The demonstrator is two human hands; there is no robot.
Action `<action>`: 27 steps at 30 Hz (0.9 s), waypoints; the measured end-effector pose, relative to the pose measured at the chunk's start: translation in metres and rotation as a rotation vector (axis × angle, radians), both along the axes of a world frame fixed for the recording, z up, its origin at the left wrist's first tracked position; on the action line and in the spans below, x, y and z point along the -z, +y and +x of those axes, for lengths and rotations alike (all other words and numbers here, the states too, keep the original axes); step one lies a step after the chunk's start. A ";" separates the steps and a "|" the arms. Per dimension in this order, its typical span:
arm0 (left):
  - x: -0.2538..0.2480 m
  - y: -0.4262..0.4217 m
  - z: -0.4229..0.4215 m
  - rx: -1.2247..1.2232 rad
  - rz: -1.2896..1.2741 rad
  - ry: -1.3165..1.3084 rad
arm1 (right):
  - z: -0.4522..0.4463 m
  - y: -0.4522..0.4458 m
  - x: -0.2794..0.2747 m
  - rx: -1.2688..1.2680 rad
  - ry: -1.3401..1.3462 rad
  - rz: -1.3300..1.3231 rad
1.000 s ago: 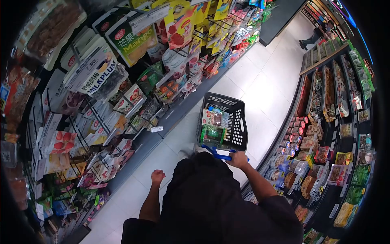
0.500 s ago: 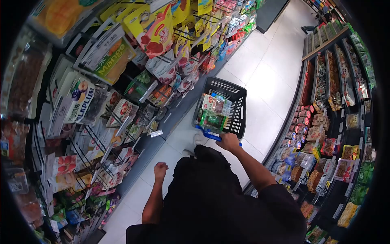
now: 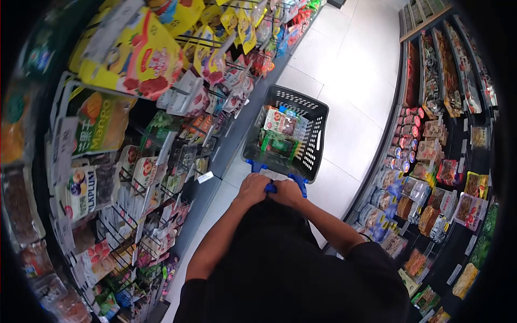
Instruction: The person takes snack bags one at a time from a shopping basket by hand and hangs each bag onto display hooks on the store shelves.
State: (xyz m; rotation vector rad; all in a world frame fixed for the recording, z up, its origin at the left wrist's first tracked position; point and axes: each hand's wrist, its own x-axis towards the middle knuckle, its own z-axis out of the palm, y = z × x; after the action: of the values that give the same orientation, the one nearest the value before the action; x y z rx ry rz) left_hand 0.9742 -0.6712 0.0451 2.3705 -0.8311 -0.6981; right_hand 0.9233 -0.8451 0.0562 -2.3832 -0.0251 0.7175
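A dark shopping basket [image 3: 314, 141] with perforated sides stands in front of my legs, its blue handle [image 3: 271, 187] pointing toward me. My left hand [image 3: 254, 189] is closed around the handle's left portion. Close beside it, my right hand [image 3: 286, 192] grips the same handle. Inside the basket lie a white snack packet with red fruit pictures [image 3: 279, 121] and a green package [image 3: 280, 144], with something blue partly visible behind them.
On the left, a shelf rack holds hanging snack bags, among them a mango packet [image 3: 99, 121] and a yellow pouch [image 3: 141, 56]. Along the right runs a shelf with cups [image 3: 407, 132] and packaged foods [image 3: 429, 220]. Pale floor tiles [image 3: 344, 102] stretch ahead between them.
My left hand has come up from my side onto the blue handle. The handle has swung toward me, and my right hand has shifted left along with it.
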 end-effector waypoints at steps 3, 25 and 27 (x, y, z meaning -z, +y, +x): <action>-0.009 0.006 0.004 0.083 0.141 0.115 | -0.019 -0.005 0.026 -0.053 0.018 0.207; 0.017 0.002 -0.014 0.182 0.171 0.464 | 0.030 -0.122 0.534 0.494 0.274 -0.197; 0.021 0.004 -0.017 0.151 0.157 0.490 | 0.050 -0.124 0.548 0.492 0.363 -0.228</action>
State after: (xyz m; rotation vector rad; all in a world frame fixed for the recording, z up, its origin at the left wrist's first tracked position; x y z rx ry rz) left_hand 0.9576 -0.6668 0.0246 2.1339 -0.7601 -1.3806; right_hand 0.9737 -0.9692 -0.4917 -2.2873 0.8022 0.9271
